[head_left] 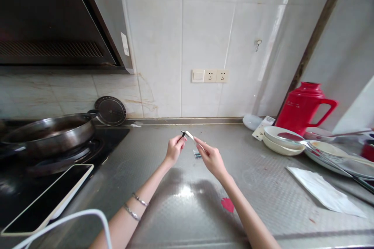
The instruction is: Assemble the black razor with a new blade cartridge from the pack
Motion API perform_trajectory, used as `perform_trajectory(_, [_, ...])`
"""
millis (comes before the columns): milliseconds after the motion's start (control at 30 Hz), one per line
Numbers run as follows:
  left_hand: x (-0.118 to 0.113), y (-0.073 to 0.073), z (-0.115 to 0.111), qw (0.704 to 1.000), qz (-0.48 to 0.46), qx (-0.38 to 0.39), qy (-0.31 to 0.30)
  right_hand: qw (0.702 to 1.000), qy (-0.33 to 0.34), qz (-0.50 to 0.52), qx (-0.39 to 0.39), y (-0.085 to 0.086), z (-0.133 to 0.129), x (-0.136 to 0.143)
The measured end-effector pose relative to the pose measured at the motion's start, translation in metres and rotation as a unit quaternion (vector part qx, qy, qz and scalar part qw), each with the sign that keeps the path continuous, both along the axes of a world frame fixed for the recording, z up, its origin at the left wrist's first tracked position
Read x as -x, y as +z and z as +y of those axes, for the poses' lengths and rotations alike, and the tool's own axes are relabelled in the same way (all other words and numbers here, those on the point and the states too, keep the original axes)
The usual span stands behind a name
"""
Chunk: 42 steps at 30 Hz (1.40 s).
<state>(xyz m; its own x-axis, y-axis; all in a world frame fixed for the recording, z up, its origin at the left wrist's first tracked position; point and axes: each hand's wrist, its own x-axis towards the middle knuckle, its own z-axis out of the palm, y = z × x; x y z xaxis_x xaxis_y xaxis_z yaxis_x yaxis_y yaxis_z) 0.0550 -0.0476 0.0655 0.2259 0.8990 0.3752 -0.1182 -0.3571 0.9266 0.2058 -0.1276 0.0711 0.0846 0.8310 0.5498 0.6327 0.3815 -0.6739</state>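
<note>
Over the middle of the metal counter [140,186], my left hand [175,148] pinches a small black item [183,134] with a metallic tip. My right hand [210,157] is closed on a slim white object [189,136], whose far end points up and left, close beside the black item. Whether the two touch cannot be made out. A small teal and clear item [197,154] lies on the counter between my hands. Near my right forearm is a red patch [227,204].
At left, a pan [52,130] sits on the stove, with a phone [49,198] and a white cable [87,212] in front. On the right stand a red thermos [302,107], stacked bowls [282,144], plates and a white tissue [324,190]. Sockets [216,76] are on the wall.
</note>
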Motion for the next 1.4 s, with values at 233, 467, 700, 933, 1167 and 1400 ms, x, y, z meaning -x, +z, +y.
perform_trajectory(233, [-0.005,0.001,-0.005,0.997,-0.050,0.045,-0.048,0.999,0.017,0.039,-0.015,-0.002,0.004,0.005])
perform_trajectory(467, [-0.002,0.005,-0.004,0.992,-0.106,0.062,-0.006,0.998,0.013,0.059,-0.015,-0.001,0.000,0.003])
perform_trajectory(700, [-0.006,-0.005,-0.004,0.997,-0.018,-0.041,0.058,0.998,0.018,0.053,-0.042,0.006,-0.009,0.030])
perform_trajectory(933, [-0.004,-0.003,-0.005,0.992,0.008,-0.073,0.103,0.997,-0.008,0.070,-0.020,0.001,-0.018,0.042])
perform_trajectory(1167, [-0.004,-0.002,-0.005,0.990,0.000,-0.071,0.120,0.998,0.002,0.070,0.003,-0.001,-0.023,0.050])
perform_trajectory(1400, [-0.004,-0.002,-0.006,0.989,0.017,-0.094,0.116,0.997,-0.009,0.073,-0.005,0.005,-0.021,0.054])
